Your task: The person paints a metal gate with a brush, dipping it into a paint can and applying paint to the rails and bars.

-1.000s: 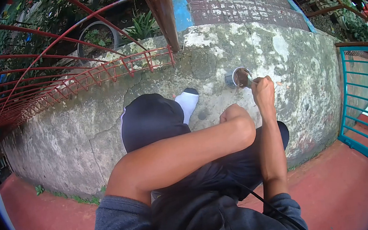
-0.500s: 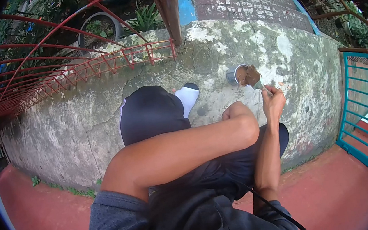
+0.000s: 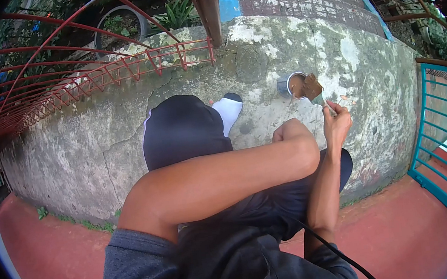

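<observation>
My right hand pinches the handle of a paintbrush, whose bristles are coated in brown paint. The brush is tilted upward just beside the rim of a small paint can. Brown paint fills the can's visible opening, and drips mark its rim. My left arm crosses in front of my body, and my left hand is bent and curled near my right knee. Most of its fingers are hidden, and nothing shows in it.
I sit low at a weathered concrete ledge with peeling paint. Red metal bars run along the left, beside a brown post. A teal metal gate stands at right. Below is red floor; a black cable crosses my lap.
The brush has moved slightly right, away from the can's opening, so more of the paint inside shows. My left hand stays curled in nearly the same place.
</observation>
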The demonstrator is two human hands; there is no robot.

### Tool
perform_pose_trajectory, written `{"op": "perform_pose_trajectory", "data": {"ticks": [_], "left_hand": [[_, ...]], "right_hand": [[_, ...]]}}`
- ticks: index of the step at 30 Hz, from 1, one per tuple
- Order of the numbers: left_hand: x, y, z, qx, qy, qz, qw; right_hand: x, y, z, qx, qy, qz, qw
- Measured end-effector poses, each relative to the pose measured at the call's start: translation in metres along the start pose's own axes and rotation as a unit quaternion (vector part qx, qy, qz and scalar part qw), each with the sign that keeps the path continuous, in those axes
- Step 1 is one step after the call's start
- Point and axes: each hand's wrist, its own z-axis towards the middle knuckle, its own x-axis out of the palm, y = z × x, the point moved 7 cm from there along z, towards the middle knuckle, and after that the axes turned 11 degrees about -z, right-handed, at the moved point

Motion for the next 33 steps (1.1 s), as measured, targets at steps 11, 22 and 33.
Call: {"op": "perform_pose_trajectory", "data": {"ticks": [11, 22, 33], "left_hand": [[0.001, -0.003, -0.003, 0.016, -0.002, 0.005, 1.0], [0.001, -0.006, 0.002, -0.005, -0.004, -0.015, 1.0], [0.005, -0.01, 0.004, -0.001, -0.012, -0.007, 1.0]], "right_hand": [[-0.003, 0.002, -0.003, -0.024, -0.026, -0.002, 0.999], [0.02, 0.013, -0.014, -0.122, -0.046, -0.029, 0.991], [0.028, 0.011, -0.019, -0.101, -0.056, 0.002, 0.993]]}}
